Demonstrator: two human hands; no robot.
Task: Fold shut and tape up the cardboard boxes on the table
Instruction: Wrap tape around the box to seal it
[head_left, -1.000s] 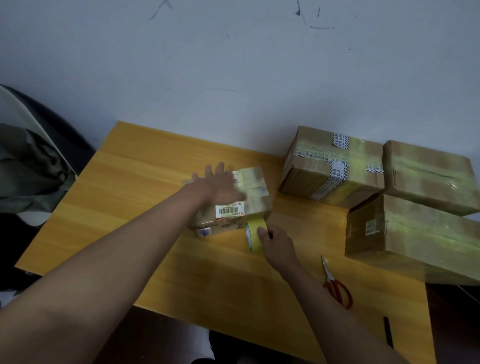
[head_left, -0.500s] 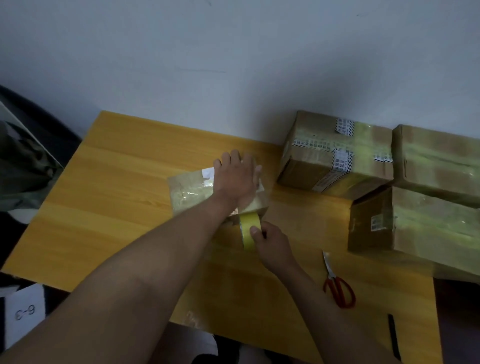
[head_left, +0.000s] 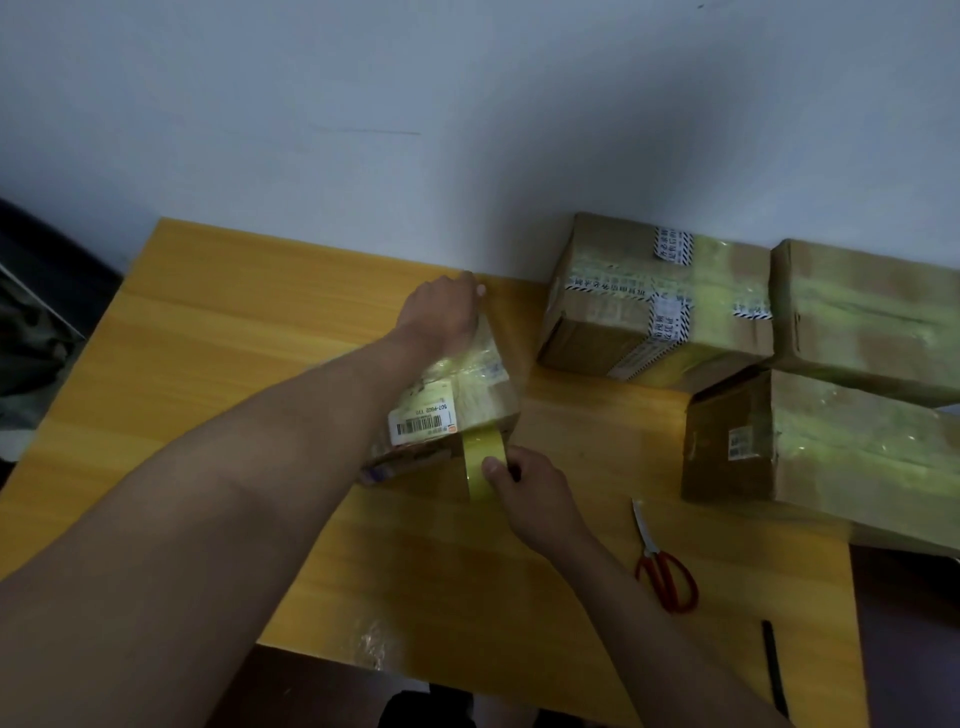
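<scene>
You are mid-taping on the small box (head_left: 457, 395), which lies near the middle of the counter (head_left: 234, 332), well apart from the three boxes stacked at the right. Your left hand (head_left: 441, 317) lies over the far end of the box with the fingers bent down over its far edge, holding it in place; whether they actually grip or only press, the view does not settle. Your right hand (head_left: 530, 493) grasps the tape roll (head_left: 483, 465), thumb on its outer face, with the roll standing on edge against the near side of the box.

By the look of it, a strip runs from the roll up onto the box top, so the step in hand is drawing tape over the closed flaps. The next move probably calls for pulling the roll down and around the near face while your left hand keeps the box from sliding, then cutting the strip. The scissors (head_left: 662, 564) lie just to the right of your right forearm, within easy reach.

The box is worn brown cardboard, already glossy with yellowish tape across its top, and carries a white barcode label (head_left: 423, 418) on the near part of the top. It sits skewed to the counter edge. Its flaps appear shut. It looks light and likely to shift if you tug the tape hard.
</scene>
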